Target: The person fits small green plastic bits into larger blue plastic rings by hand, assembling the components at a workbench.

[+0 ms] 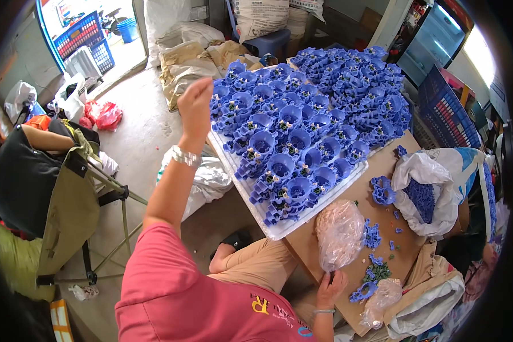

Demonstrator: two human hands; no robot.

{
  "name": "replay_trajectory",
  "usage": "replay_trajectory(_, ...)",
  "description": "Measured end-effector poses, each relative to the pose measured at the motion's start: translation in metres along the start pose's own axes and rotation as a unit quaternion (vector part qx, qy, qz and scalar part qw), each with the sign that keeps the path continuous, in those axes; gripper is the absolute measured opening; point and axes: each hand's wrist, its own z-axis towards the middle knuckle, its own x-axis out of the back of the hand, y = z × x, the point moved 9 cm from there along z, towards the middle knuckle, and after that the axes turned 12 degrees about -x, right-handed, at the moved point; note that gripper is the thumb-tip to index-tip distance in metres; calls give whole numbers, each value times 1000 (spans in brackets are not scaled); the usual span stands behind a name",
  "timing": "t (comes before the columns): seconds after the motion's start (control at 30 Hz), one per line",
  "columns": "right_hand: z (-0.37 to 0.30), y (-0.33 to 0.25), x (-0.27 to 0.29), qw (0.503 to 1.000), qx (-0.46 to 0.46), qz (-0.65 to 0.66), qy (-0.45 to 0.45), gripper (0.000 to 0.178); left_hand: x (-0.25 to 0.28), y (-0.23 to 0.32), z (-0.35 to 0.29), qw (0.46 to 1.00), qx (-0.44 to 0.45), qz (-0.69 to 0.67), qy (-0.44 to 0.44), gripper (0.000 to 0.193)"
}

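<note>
My left hand (196,108) is raised in a closed fist beside the left edge of a white tray (275,230). Whether anything is inside the fist is hidden. Rows of stacked blue plastic cup-shaped parts (281,165), with small green and pale pieces among them, cover the tray. My right hand (331,289) is at the table's near edge, its fingers closed at the tapered end of a clear plastic bag (341,231) full of small pale pieces. What the fingertips pinch is too small to make out.
On the brown table (302,246) lie loose blue parts (372,233), a green pile (377,272), a smaller clear bag (382,299) and an open white sack (422,196) of blue pieces. More blue stacks (353,85) stand behind. A folding chair (77,199) with a person is at left.
</note>
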Motion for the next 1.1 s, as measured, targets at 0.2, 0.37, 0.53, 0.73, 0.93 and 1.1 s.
replay_trajectory(0.2,2,5,4,999,-19,25,0,12,-11,62,-134,958,172,-158,-167,16)
replay_trajectory(0.37,17,-10,2,994,-8,112,16,11,-37,120,-255,813,269,-368,-361,22)
replay_trajectory(0.53,7,17,8,987,-34,144,67,15,-84,171,-382,586,422,-412,-555,21)
replay_trajectory(0.73,6,35,13,963,-87,253,29,19,-83,166,-446,456,588,-459,-485,35)
replay_trajectory(0.93,69,41,22,931,-144,333,38,23,-76,143,-466,419,634,-492,-424,37)
replay_trajectory(1.1,157,30,30,977,-6,121,174,23,-76,118,-475,407,672,-493,-374,34)
